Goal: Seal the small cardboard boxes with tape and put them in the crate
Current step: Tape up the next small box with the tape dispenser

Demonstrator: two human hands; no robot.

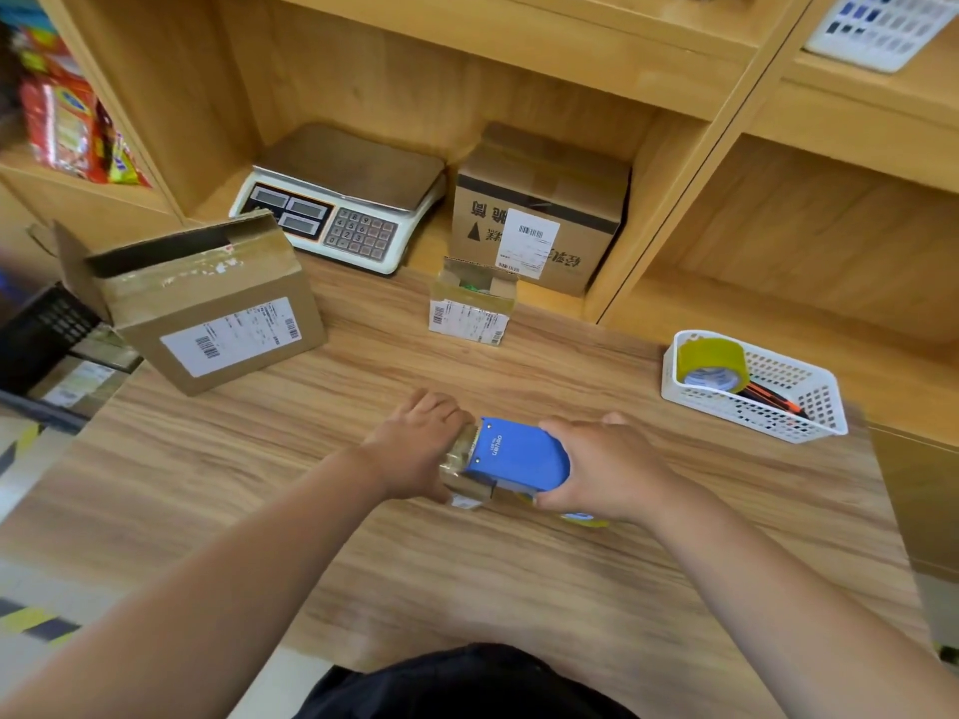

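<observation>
Bare left hand point(415, 448) and right hand point(607, 469), black garment point(467, 687) low in view.

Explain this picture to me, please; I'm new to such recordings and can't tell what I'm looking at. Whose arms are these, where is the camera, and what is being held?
There is no machine here: these are a person's bare arms, filmed by a camera worn on the head and looking down. The left hand grips a small brown cardboard box on the wooden table. The right hand holds a blue plastic tape dispenser on top of that box. Farther back stand a larger open cardboard box, a small open labelled box, and a white plastic basket holding a yellowish tape roll. A weighing scale sits in the shelf bay behind.
</observation>
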